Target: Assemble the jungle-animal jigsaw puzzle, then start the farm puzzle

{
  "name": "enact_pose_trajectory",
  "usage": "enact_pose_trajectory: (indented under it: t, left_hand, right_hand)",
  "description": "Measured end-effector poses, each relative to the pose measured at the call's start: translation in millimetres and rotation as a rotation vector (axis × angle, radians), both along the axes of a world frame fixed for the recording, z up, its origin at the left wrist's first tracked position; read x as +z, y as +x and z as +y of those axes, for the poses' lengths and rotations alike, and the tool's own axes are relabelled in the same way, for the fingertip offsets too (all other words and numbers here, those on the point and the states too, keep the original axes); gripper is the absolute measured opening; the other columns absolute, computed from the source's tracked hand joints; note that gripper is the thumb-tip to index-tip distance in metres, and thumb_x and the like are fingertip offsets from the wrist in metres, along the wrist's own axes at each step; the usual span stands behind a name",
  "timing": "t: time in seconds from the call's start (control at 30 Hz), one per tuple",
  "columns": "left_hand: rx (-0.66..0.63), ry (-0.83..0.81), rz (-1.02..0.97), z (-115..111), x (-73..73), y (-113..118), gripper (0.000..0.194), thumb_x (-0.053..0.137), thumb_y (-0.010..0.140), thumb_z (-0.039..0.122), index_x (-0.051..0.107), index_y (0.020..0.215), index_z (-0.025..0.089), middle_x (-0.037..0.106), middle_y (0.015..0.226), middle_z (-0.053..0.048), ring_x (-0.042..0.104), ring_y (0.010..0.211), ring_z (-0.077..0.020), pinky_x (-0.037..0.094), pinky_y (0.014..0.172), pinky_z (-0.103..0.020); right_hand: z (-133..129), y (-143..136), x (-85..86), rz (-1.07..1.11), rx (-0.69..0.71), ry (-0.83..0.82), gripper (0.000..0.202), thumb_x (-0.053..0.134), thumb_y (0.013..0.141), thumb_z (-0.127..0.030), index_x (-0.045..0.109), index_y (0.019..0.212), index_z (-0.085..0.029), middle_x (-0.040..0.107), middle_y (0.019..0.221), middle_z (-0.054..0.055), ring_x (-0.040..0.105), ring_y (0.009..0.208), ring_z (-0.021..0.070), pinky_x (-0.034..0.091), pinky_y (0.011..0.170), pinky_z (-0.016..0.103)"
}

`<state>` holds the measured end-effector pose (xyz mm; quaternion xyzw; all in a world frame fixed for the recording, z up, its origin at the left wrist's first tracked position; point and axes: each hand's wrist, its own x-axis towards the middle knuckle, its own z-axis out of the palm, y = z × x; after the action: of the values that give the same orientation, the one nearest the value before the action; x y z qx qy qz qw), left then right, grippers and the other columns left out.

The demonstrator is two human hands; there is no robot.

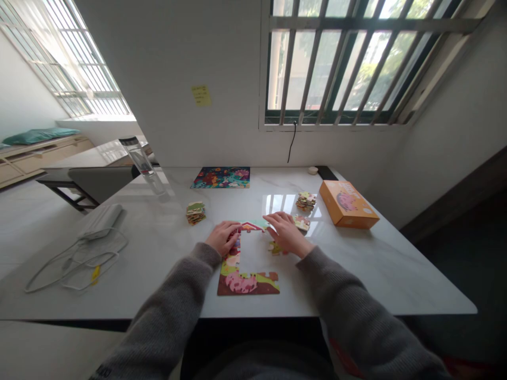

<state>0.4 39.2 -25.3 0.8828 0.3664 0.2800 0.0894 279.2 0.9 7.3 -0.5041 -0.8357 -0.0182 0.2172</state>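
A partly joined jigsaw puzzle (241, 285) lies flat on the table, its left side, bottom row and top row forming a border around bare tabletop. My left hand (223, 237) rests over its upper left part, fingers lying flat. Over the top right corner is my right hand (289, 235), its fingers stretched out and apart; I see nothing gripped in it. Beneath that palm, some yellow-green puzzle pieces (274, 248) show at the right side. Just beyond the right hand lies a small group of pieces (302, 222), partly covered by it.
Stacks of puzzle pieces stand at left (195, 212) and right (306, 201). A dark picture board (222, 178) lies at the back. An orange box (348, 205) sits on the right. A clear bottle (144, 166), a white device (103, 220) and a cable (75, 274) are on the left.
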Motion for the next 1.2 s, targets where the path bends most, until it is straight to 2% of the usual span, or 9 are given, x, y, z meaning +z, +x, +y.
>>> enact_pose_trajectory:
  t: [0.1,0.17,0.37,0.5,0.7,0.8,1.0,1.1,1.2]
  left_hand:
    - [0.029,0.017,-0.063,2,1.5,-3,0.032,0.047,0.096,0.027,0.066,0.121,0.02,0.067,0.117,-0.009,0.058,0.112,-0.0254,0.046,0.1,-0.044]
    - [0.042,0.027,-0.089,2,3.3,-3,0.03,0.047,0.095,0.027,0.067,0.117,0.02,0.067,0.114,-0.009,0.059,0.109,-0.0251,0.047,0.099,-0.043]
    - [0.05,0.02,-0.096,1,8.4,-3,0.029,0.047,0.095,0.027,0.069,0.112,0.019,0.066,0.108,-0.009,0.059,0.105,-0.0251,0.047,0.097,-0.043]
    - [0.055,0.009,-0.093,0,9.1,-4,0.028,0.048,0.094,0.025,0.069,0.11,0.019,0.065,0.108,-0.009,0.06,0.104,-0.0247,0.048,0.097,-0.043]
    - [0.064,0.002,-0.102,0,9.4,-4,0.027,0.05,0.092,0.023,0.069,0.11,0.02,0.065,0.107,-0.009,0.06,0.104,-0.0249,0.048,0.096,-0.043]
    - [0.06,-0.002,-0.106,-1,10.3,-3,0.026,0.05,0.091,0.022,0.069,0.109,0.02,0.065,0.107,-0.009,0.061,0.104,-0.0245,0.049,0.096,-0.042]
    - [0.025,-0.011,-0.106,-1,9.7,-3,0.027,0.048,0.093,0.023,0.069,0.109,0.018,0.064,0.107,-0.01,0.062,0.102,-0.0241,0.05,0.094,-0.041]
    - [0.03,-0.014,-0.108,-1,8.6,-3,0.027,0.048,0.093,0.023,0.069,0.109,0.017,0.064,0.107,-0.01,0.061,0.102,-0.024,0.05,0.094,-0.041]
    - [0.026,-0.02,-0.109,0,9.3,-3,0.027,0.048,0.093,0.023,0.069,0.108,0.017,0.064,0.106,-0.01,0.062,0.1,-0.0238,0.05,0.092,-0.04]
  right_hand:
    - [4,31,4.5,0.019,-0.135,0.032,0.035,0.049,0.099,-0.027,0.061,0.131,-0.018,0.064,0.128,0.012,0.048,0.119,0.0283,0.033,0.103,0.042]
    - [7,42,3.5,-0.018,-0.178,0.008,0.035,0.051,0.098,-0.026,0.062,0.13,-0.018,0.066,0.124,0.012,0.048,0.118,0.0285,0.032,0.103,0.041]
    - [14,34,-3.8,-0.202,-0.226,-0.068,0.039,0.054,0.094,-0.025,0.061,0.132,-0.02,0.065,0.121,0.013,0.046,0.119,0.0295,0.024,0.109,0.043]
    - [19,31,-2.6,-0.195,-0.182,-0.127,0.048,0.057,0.088,-0.025,0.059,0.136,-0.02,0.063,0.12,0.013,0.045,0.116,0.0308,0.025,0.108,0.045]
    - [20,34,-2.7,-0.138,-0.122,-0.13,0.032,0.061,0.086,-0.031,0.069,0.116,-0.021,0.061,0.119,0.013,0.043,0.119,0.0312,0.022,0.111,0.049]
    - [22,34,-2.5,-0.126,-0.093,-0.154,0.036,0.061,0.087,-0.031,0.066,0.122,-0.021,0.063,0.119,0.012,0.045,0.119,0.0296,0.019,0.113,0.049]
    - [25,38,0.6,-0.103,-0.114,-0.215,0.05,0.07,0.083,-0.037,0.063,0.131,-0.024,0.058,0.123,0.012,0.045,0.116,0.032,0.034,0.102,0.046]
    - [25,41,1.7,-0.073,-0.121,-0.2,0.046,0.077,0.079,-0.039,0.068,0.122,-0.026,0.056,0.121,0.011,0.045,0.115,0.0322,0.039,0.097,0.044]
    - [27,42,1.9,-0.002,-0.077,-0.157,0.029,0.074,0.082,-0.031,0.07,0.11,-0.023,0.059,0.111,0.009,0.051,0.108,0.0269,0.039,0.097,0.041]
